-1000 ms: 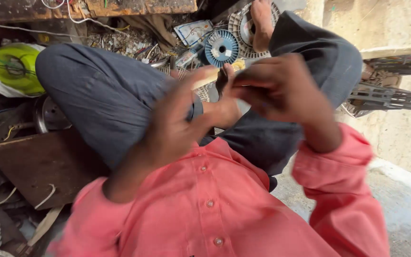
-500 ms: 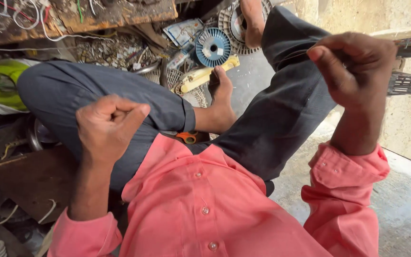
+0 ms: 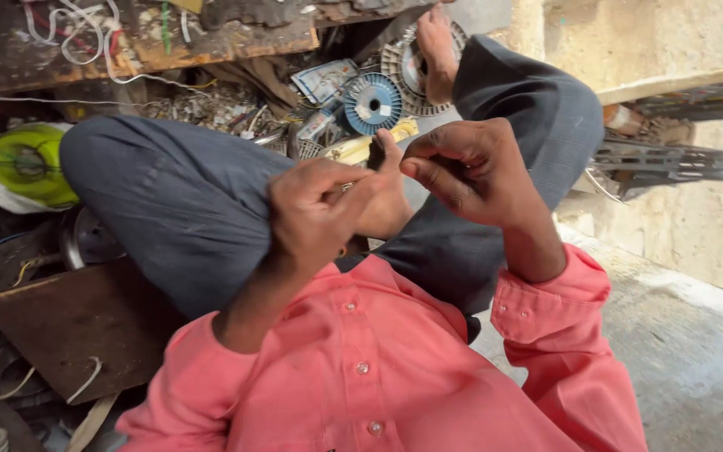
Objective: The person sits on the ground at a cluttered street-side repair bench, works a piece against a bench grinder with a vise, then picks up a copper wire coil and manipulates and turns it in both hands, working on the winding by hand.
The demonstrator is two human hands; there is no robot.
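A small dark piece (image 3: 376, 156) is pinched between the fingertips of the left hand (image 3: 324, 213) and the curled right hand (image 3: 470, 167), raised above the grey-trousered knees (image 3: 186, 209). Progress cannot be judged; the blue plastic spool (image 3: 372, 104) lies untouched beyond.

The floor (image 3: 696, 368) bears a blue spool (image 3: 372, 103) and green reel (image 3: 27, 163).

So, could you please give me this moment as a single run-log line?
left hand: curled, over knee | right hand: fingers pinched, contents hidden | blue spool: on floor beyond | hands: close, contact unclear
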